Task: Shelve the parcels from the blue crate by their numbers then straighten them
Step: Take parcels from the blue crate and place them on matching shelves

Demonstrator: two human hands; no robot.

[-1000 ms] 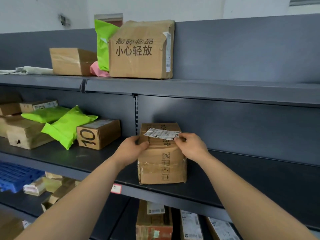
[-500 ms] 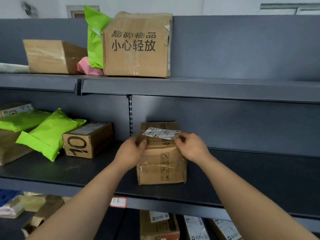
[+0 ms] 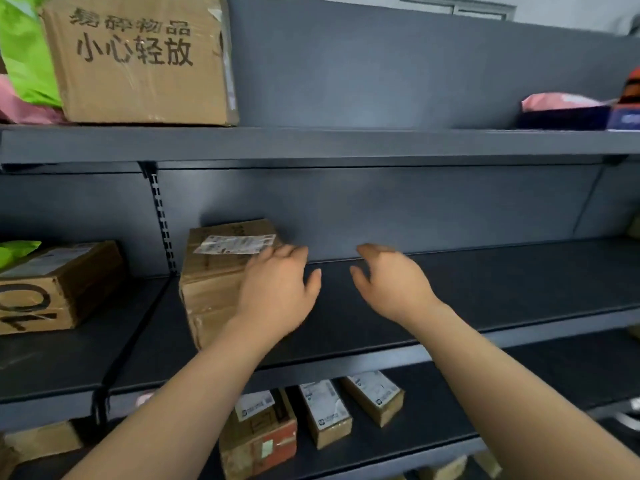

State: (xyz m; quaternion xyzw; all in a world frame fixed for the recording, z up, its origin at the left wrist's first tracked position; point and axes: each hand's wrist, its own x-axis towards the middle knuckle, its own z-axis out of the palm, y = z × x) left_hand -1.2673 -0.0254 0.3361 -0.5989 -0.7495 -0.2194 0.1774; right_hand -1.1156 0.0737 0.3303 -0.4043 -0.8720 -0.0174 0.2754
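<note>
Now the label point(image 3: 235, 244) is released: the left hand point(image 3: 277, 296) rests relaxed fingers on the cardboard parcel point(image 3: 211, 285), the right hand point(image 3: 394, 285) hangs spread and empty beside them, so this parcel seems shelved.

Shelf point(image 3: 450, 282): matt grey metal. Parcel point(image 3: 211, 289): brown cardboard, glossy tape point(image 3: 199, 329), white paper label point(image 3: 235, 244). Mailer bag point(image 3: 24, 57): shiny green plastic.

Six cardboard boxes I can count for sure: big box point(image 3: 138, 60) up top, "10" box point(image 3: 52, 289) and labelled box point(image 3: 214, 282) on the middle level, red-taped box point(image 3: 259, 441) plus two slim boxes point(image 3: 327, 415) point(image 3: 375, 398) lower down (edge scraps are too cut off). Two green mailers point(image 3: 24, 53) point(image 3: 15, 249), two pink mailers point(image 3: 17, 105) point(image 3: 561, 100).
</note>
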